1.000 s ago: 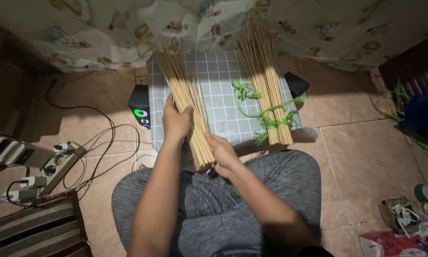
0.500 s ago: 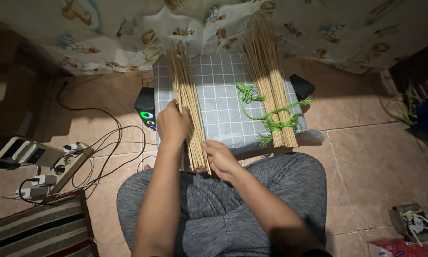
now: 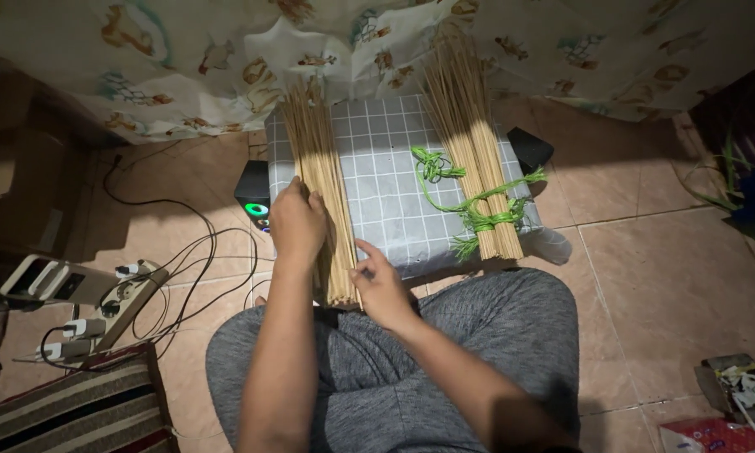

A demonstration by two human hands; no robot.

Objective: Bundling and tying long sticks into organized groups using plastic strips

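- Both hands are working the near end of one loose bundle of thin sticks (image 3: pixel 320 189): our left hand (image 3: pixel 297 225) is lying curled over the top of it, fingers bent and pressing it down, while our right hand (image 3: pixel 381 287) is sitting at the cut ends with its fingers half open, touching the tips rather than gripping them. We are judging that one hand is steadying the sticks so the other can square the ends.
- Going from the left, we are seeing a power strip (image 3: pixel 100 306) on the floor with chargers plugged into it and dark cables (image 3: pixel 194 252) looping toward the middle; it is lying well apart from the sticks.
- We are counting two small black speakers, one (image 3: pixel 254 191) just beside the left edge of the tabletop (image 3: pixel 386 168) and one (image 3: pixel 530 149) at its right edge.
- We are resting the loose bundle along the left side of the grey checked tabletop, its near end overhanging toward our lap, which is putting the tips within easy reach.
- We are counting two bundles in all: the second bundle (image 3: pixel 470 143) is lying on the right side, apart from the first and already tied with green string (image 3: pixel 478 210).
- We are also seeing one loose length of green string (image 3: pixel 432 166) lying between the two bundles, touching the tied one.
- We cannot tell the number of single sticks; they are too fine and too close together.
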